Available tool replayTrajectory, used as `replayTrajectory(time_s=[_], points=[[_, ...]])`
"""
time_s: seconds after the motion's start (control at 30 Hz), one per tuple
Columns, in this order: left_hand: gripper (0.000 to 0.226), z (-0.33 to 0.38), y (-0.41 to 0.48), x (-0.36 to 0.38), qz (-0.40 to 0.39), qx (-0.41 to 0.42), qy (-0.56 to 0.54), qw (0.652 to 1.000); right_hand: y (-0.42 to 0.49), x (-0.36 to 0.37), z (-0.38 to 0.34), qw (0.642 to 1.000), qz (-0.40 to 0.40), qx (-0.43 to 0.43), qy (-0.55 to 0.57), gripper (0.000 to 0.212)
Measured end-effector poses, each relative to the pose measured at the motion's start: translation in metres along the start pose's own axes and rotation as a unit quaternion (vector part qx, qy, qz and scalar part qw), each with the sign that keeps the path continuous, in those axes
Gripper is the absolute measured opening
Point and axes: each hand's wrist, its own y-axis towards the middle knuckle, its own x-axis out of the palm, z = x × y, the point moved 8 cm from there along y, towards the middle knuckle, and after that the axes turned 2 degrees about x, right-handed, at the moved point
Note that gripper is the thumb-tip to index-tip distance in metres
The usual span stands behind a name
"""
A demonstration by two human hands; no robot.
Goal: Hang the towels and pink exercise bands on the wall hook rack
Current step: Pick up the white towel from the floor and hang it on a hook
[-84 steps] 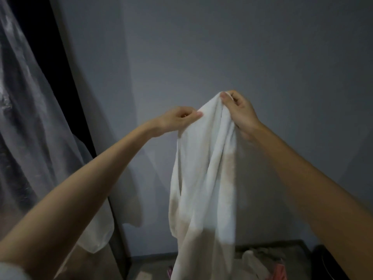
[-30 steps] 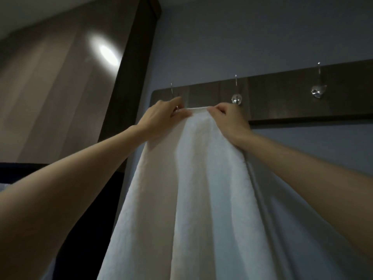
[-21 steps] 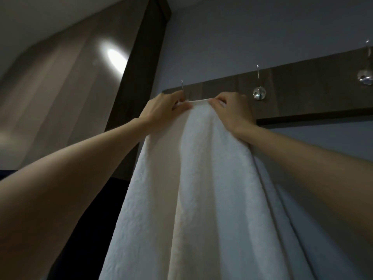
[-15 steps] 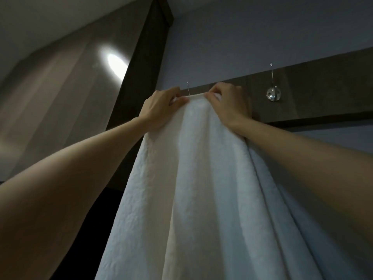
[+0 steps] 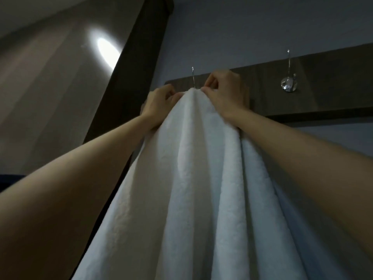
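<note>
Head view, looking up: a white towel with a soft, nubbly terry texture fills the lower centre, falling in long vertical folds from a bunched peak at upper centre. The left hand pinches that peak from the left, fingers curled into the cloth. The right hand pinches it from the right between thumb and bent fingers. The peak sits at the foot of a thin metal hook on a dark wood-grain rack, a flat plank on a grey wall. At upper right, a second hook ends in a shiny round knob. An oval ceiling light glows at upper left.
</note>
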Motion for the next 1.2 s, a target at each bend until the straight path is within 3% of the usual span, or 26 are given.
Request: replayTrajectory(time_s=[0.2,0.37,0.53,0.7,0.97,1.2], points=[[0.016,0.005,-0.021,-0.002,0.009,-0.060,-0.075,0.995,-0.025,-0.007,-0.003,0.999,0.015,0.027,0.011,0.011],[0.037,0.016,-0.040,-0.005,-0.044,-0.133,-0.205,0.969,-0.044,-0.005,-0.010,0.995,0.019,0.068,0.073,0.021],[0.043,0.029,-0.065,0.006,-0.118,-0.101,-0.159,0.975,-0.058,0.004,-0.018,0.985,-0.057,0.087,0.134,0.033],[0.049,0.020,-0.090,0.019,-0.110,-0.122,-0.115,0.980,-0.078,0.017,-0.019,0.985,-0.141,0.065,0.074,0.041],[0.056,0.034,-0.153,0.016,-0.032,-0.125,-0.240,0.962,-0.133,0.007,-0.035,0.941,-0.194,0.109,0.257,0.055],[0.055,0.045,-0.214,0.009,-0.060,-0.156,-0.259,0.951,-0.180,-0.009,-0.057,0.928,-0.227,0.114,0.273,0.053]])
